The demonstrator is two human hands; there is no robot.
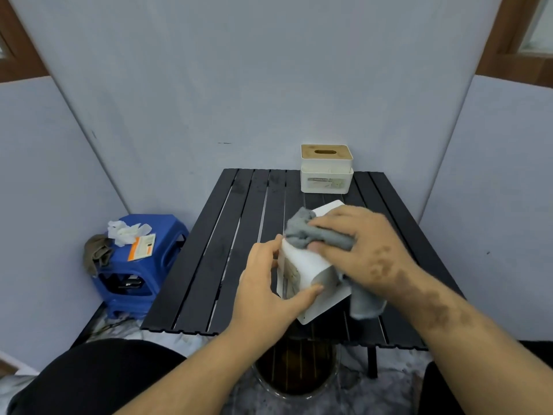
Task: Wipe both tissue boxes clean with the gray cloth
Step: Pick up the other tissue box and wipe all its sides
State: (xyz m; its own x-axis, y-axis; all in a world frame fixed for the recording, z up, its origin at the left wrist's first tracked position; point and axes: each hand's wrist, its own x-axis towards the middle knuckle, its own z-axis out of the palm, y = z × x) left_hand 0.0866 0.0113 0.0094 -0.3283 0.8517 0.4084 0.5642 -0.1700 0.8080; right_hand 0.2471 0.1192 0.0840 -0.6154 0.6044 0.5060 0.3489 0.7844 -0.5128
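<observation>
A: How is each grip set?
B: The gray cloth is bunched in the right hand; the near tissue box, tilted on the table, is clamped by the left hand, presumably for steadiness.
A: The second tissue box?
B: Upright, at the far edge.

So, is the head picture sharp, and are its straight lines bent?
Head view: wide-angle bending curves the wall seams and the black table; the right hand and gray cloth look slightly smeared; the far tissue box is sharper; light is soft.
</observation>
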